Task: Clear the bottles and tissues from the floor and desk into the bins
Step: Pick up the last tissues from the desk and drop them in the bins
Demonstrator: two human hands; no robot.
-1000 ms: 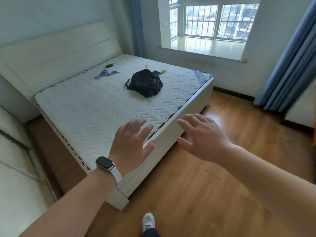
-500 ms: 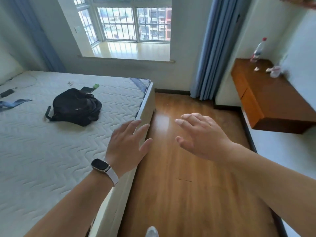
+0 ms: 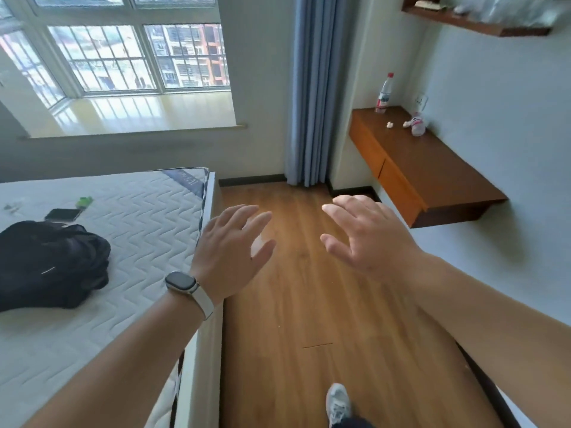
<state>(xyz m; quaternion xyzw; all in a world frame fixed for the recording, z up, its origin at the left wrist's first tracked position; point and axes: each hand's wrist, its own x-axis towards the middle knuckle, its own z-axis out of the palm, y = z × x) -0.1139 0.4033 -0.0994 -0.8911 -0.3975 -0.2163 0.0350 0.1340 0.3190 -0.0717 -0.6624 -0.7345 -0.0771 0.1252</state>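
**Task status: collection not yet started**

Floor area: the brown wood-plank floor [image 3: 309,304] shows no bottles or tissues in its visible stretch; no bins are in view, so their location cannot be stated.

Wall-mounted brown wooden desk [image 3: 432,174]: all visible task items remain on it, near its far end. These are, in order of size:
1. One upright clear plastic bottle with red cap and red label [image 3: 384,93], at the back corner.
2. One smaller clear bottle with pink label [image 3: 417,126], beside the wall.
3. Small crumpled white tissue [image 3: 390,125] between the two bottles; a second white scrap [image 3: 407,124] touches or nearly touches the smaller bottle.

Hands: left hand [image 3: 228,257] and right hand [image 3: 367,239] are raised over the floor, fingers spread, holding nothing, well apart from the desk.

Judgement: nothing appears binned; approach to the desk is the step in hand.
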